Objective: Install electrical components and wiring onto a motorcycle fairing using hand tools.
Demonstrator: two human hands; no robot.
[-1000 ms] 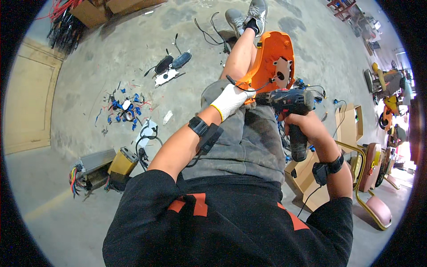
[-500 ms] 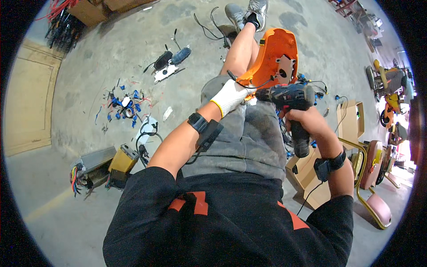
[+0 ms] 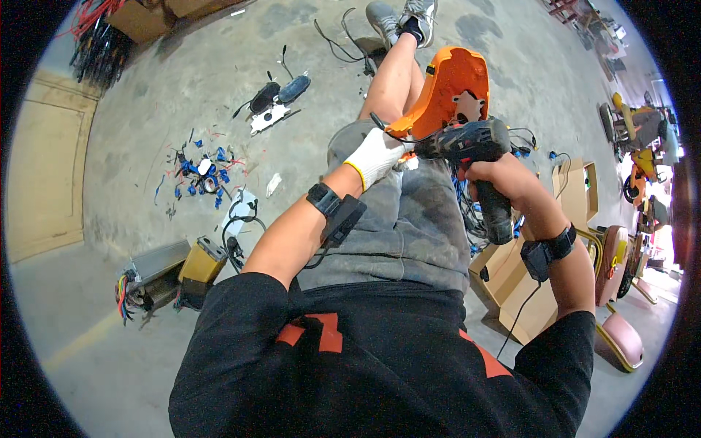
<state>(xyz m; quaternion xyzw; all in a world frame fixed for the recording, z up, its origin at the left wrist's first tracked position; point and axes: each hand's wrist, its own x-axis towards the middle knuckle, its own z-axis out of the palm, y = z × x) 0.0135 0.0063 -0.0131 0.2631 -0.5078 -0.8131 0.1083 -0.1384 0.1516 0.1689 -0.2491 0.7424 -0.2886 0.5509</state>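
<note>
An orange plastic shell [image 3: 431,102] rests over my lap, its hollow side up, with a pale plate [image 3: 469,108] and a black cable inside. My left hand [image 3: 378,157], in a white knit glove, is closed on the shell's near end. A cordless drill [image 3: 471,140] is gripped in my bare right hand [image 3: 504,181], its chuck pointing left toward the gloved hand and the shell's near edge. The bit's tip is hidden, so I cannot tell whether it touches the shell.
On the floor to the left lie blue connector scraps [image 3: 206,175], a white bracket with dark oval parts [image 3: 270,118] and metal controller boxes with wires [image 3: 153,274]. Cardboard boxes [image 3: 577,197] and a gold-framed chair [image 3: 621,339] stand at the right.
The drill has shifted slightly up and to the left, now covering more of the shell's near end. My right forearm has swung outward; the left hand stays on the shell.
</note>
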